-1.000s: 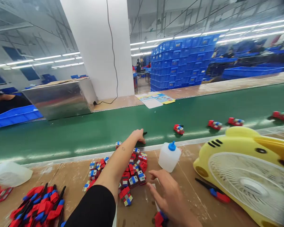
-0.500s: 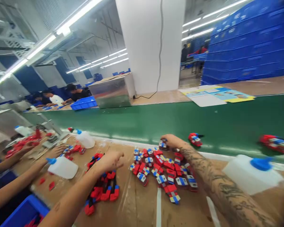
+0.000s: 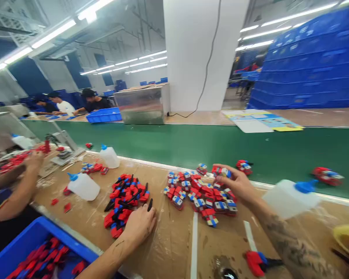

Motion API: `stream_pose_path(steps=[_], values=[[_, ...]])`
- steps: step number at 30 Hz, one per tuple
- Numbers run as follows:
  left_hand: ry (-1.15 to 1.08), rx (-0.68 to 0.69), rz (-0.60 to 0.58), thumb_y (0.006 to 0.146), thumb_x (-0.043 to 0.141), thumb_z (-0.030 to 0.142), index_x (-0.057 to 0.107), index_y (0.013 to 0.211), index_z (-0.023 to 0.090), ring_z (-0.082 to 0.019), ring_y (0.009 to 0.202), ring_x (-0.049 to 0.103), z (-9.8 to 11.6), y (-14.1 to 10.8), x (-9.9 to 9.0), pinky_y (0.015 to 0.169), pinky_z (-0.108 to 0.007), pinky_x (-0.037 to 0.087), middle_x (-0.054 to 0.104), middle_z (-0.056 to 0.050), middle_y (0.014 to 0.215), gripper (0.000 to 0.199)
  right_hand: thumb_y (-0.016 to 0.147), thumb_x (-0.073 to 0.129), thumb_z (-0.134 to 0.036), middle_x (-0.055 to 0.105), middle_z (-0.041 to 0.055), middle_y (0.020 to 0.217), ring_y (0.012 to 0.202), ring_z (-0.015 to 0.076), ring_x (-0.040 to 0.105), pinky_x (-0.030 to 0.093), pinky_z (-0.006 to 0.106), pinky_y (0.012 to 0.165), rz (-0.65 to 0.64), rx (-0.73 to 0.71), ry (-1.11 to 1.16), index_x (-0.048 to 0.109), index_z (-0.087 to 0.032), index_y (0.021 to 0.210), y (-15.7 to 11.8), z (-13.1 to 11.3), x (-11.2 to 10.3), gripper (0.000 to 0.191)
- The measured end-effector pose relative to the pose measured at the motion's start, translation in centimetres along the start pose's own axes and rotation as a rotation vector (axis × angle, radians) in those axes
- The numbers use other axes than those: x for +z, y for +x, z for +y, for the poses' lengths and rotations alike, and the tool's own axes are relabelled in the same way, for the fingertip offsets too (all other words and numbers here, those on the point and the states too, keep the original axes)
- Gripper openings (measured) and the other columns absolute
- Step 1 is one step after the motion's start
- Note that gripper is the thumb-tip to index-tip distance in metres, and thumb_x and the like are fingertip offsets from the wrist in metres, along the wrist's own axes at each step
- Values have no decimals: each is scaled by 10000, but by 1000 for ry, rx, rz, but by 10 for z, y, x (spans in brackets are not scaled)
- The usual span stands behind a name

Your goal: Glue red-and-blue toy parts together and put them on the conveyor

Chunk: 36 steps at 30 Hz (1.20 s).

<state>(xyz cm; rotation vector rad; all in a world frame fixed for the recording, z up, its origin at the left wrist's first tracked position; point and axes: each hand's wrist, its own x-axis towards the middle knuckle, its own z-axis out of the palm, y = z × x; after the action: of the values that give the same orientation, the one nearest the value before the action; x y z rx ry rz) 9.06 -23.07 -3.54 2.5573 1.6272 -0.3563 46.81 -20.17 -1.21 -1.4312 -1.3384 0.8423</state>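
My left hand (image 3: pixel 140 224) rests at the right front of a pile of red, blue and black plastic toy parts (image 3: pixel 128 192). Its fingers are curled round one of these, and a black rod (image 3: pixel 150 204) sticks out between them. My right hand (image 3: pixel 239 185) pinches a red, white and blue toy block (image 3: pixel 221 171) between thumb and fingers. That block is held just above the back right of a second pile of similar blocks (image 3: pixel 199 190). One loose block (image 3: pixel 201 169) lies behind this pile, by the edge of the green belt.
Along the back runs the green belt (image 3: pixel 177 145), with toys (image 3: pixel 244 166) on it. White bottles with blue caps (image 3: pixel 83 186) stand left and right. A blue bin (image 3: pixel 40 228) of parts is at lower left, beside a co-worker's arm (image 3: pixel 29 178). One red part (image 3: pixel 255 263) lies in front.
My left hand has come down from above the pile and closed on a part. My right hand has moved right and lifted a block. The block it touched at the back now lies free.
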Motion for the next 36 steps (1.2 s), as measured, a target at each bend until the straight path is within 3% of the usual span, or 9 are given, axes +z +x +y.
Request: stream_pose_path(steps=[4, 9, 12, 16, 20, 23, 27, 31, 36], values=[[-144, 30, 68, 934, 446, 206, 571, 1292, 176, -307, 1015, 690, 7, -6, 5, 847, -417, 557, 687, -166, 1134, 380, 785, 699, -534, 747, 77, 1076, 880, 265, 691, 542, 372, 725, 66, -9, 273, 642, -297, 1243, -105, -8, 19, 519], [-1245, -29, 85, 887, 575, 520, 464, 1425, 193, -292, 1073, 673, 25, -23, 12, 847, -377, 584, 652, -145, 1275, 639, 695, 812, -444, 726, 66, 994, 859, 225, 645, 485, 288, 654, 4, 105, 1022, 676, -292, 1259, -183, -10, 28, 599], [-1524, 28, -24, 754, 755, 521, 593, 1299, 168, -307, 1128, 648, 58, -31, 13, 949, -396, 548, 669, -151, 1248, 670, 754, 761, -448, 735, 85, 1007, 903, 235, 645, 495, 311, 722, -29, 149, 1094, 686, -247, 1268, -206, -10, 19, 557], [-1258, 474, -92, 810, 740, 331, 689, 1124, 196, -266, 1099, 646, 103, -29, -5, 977, -381, 524, 659, -122, 1193, 345, 710, 845, -408, 727, 70, 1098, 1018, 258, 637, 447, 409, 958, 53, 201, 899, 648, -289, 1296, -230, 0, 4, 630], [-462, 1000, 122, 930, 513, 110, 651, 1184, 256, -255, 1192, 544, 131, -18, -31, 1016, -395, 474, 615, -99, 1255, 323, 646, 889, -378, 716, 66, 1082, 1030, 268, 629, 453, 410, 934, 139, 289, 785, 667, -268, 1194, -254, 17, -5, 601], [-44, 1212, 172, 974, 459, 129, 641, 1152, 249, -240, 1065, 584, 145, -10, -42, 888, -336, 508, 613, -96, 1248, 281, 639, 882, -352, 714, 49, 1055, 1027, 261, 625, 463, 384, 897, 237, 349, 744, 664, -268, 1130, -268, 25, -5, 544], [108, 1353, 175, 1007, 487, 229, 646, 1054, 244, -193, 935, 609, 160, -3, -50, 762, -270, 481, 657, -56, 1115, 167, 626, 882, -346, 712, 54, 1079, 1036, 264, 632, 459, 390, 926, 320, 378, 758, 658, -261, 1114, -277, 26, -2, 544], [55, 1403, 134, 998, 507, 216, 647, 1064, 239, -216, 1030, 593, 166, 1, -55, 842, -293, 472, 678, -72, 1113, 157, 612, 905, -315, 718, 44, 1080, 1010, 243, 651, 472, 355, 882, 339, 368, 854, 653, -270, 1082, -276, 24, 1, 535], [-381, 1153, -60, 912, 592, 159, 631, 1198, 238, -239, 1099, 582, 154, 2, -50, 957, -342, 464, 624, -101, 1257, 300, 620, 912, -349, 741, 74, 1109, 1024, 244, 655, 485, 355, 909, 310, 359, 860, 677, -252, 1149, -268, 26, 7, 587]])
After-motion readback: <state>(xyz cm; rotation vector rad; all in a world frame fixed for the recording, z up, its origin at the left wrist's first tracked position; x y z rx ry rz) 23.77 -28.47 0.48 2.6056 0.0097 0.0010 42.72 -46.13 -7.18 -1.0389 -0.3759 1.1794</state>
